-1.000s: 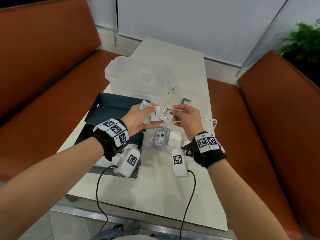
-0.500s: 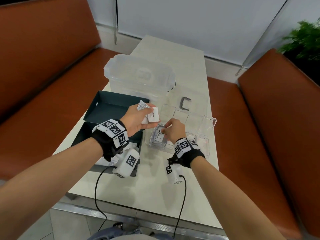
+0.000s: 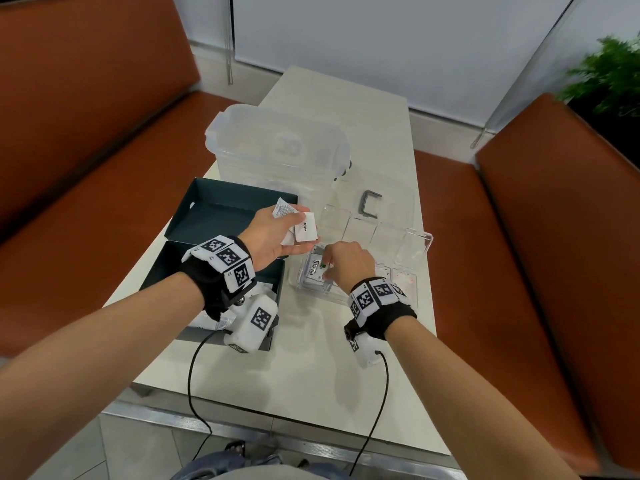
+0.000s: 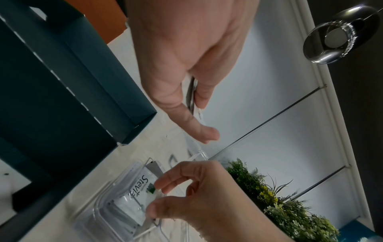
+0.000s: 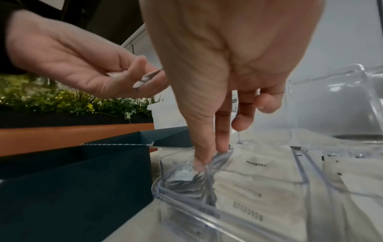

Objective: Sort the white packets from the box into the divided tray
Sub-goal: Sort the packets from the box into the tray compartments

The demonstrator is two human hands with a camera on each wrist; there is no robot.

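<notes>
well, the right hand [image 3: 348, 263] is down in the near-left compartment of the clear divided tray [image 3: 424, 242], thumb and forefinger pinching the "stevia" packet [image 3: 316, 269] that lies on top of the stack there. in the right wrist view the fingertips [image 5: 200, 161] press that packet against the compartment's divider wall, and the neighbouring compartment holds a packet marked "sugar" [image 5: 256, 173].

the left hand [image 3: 273, 237] hovers above the desk [image 3: 311, 375] just left of the tray, its fingers curled round a few white packets [image 3: 301, 227]; one faces up with a small dark word on it, too small to read. seen edge-on in the left wrist view, those packets [image 4: 191, 95] are clamped between thumb and fingers.

the dark teal box [image 3: 221, 216] sits open at the left of the desk, lid flap raised, touching or nearly touching the tray's left side. more white packets lie in its near part, mostly hidden by the left wrist.

behind the tray stands a large clear lidded container [image 3: 277, 147], and a small grey bracket-shaped piece [image 3: 370, 202] lies beside it.
</notes>
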